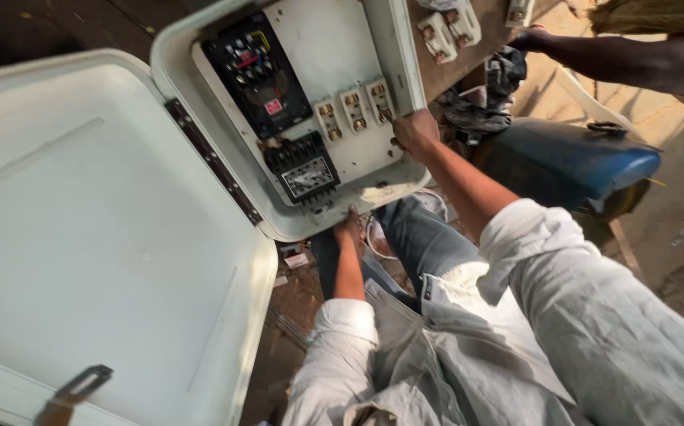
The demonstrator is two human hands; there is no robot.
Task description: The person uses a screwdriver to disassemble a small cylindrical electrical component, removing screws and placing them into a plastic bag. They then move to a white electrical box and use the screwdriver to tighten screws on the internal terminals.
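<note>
Gripping the box [405,59] at its lower rim, your left hand [350,225] is pressing fingers up against the underside; fingers together, flat on the metal. Your right hand [414,130] is reaching inside, closed near the rightmost of three fuse holders [355,109] along the panel's right edge; whether it is pinching a tool or the holder itself, you cannot tell. The box is resting tilted over your knees [417,237], its door [97,237] swung fully open to the left on a dark hinge [212,162]. A black breaker [255,75] is sitting at the panel's upper left, a contactor [304,167] below it. Spare fuse holders [451,28] are lying on the bench beyond the box's top corner, a rag [488,99] just beside. A blue seat [567,162] is standing right of your arm. Another person's hand [533,38] is touching the bench's far edge.
</note>
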